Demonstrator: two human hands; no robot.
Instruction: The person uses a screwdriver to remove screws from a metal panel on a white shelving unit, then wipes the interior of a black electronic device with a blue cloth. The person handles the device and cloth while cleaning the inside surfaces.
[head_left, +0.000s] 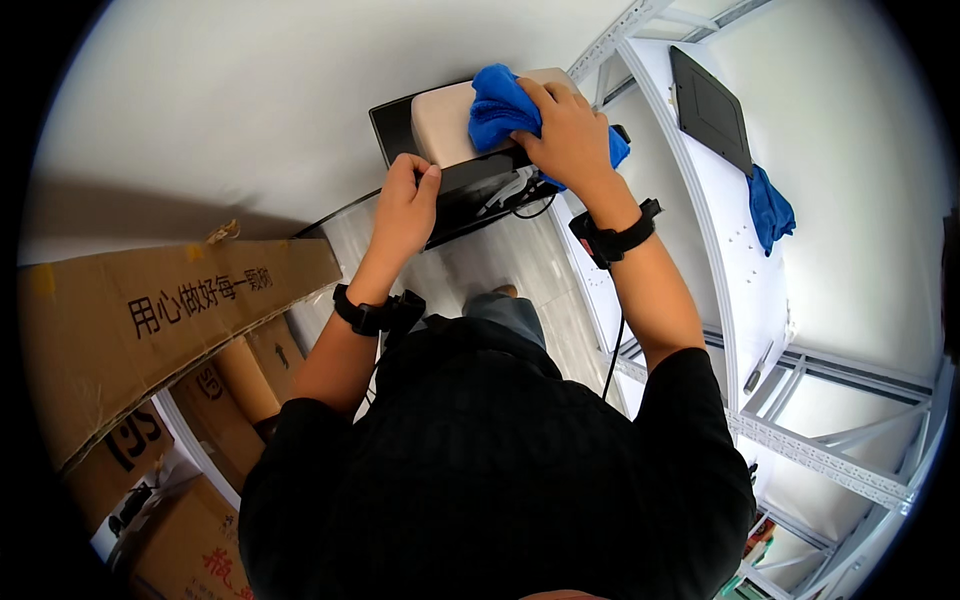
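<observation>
A bunched blue cloth (501, 109) is in my right hand (566, 131), which presses it on the top of a pale beige box-shaped object (444, 124) with rounded edges. More blue cloth shows beyond the right side of that hand. The beige object sits on a glossy black stand (480, 176) against the wall. My left hand (409, 202), fingers curled, pinches the front edge of the stand near the beige object's left corner. Part of the beige object is hidden behind the right hand and cloth. Both wrists wear black straps.
Cardboard boxes (180, 300) stack along the left. White metal shelving (697, 195) runs down the right, bearing a dark flat panel (711, 109), a second blue cloth (769, 210) and a small handled tool (757, 367). A black cable (536, 214) hangs below the stand.
</observation>
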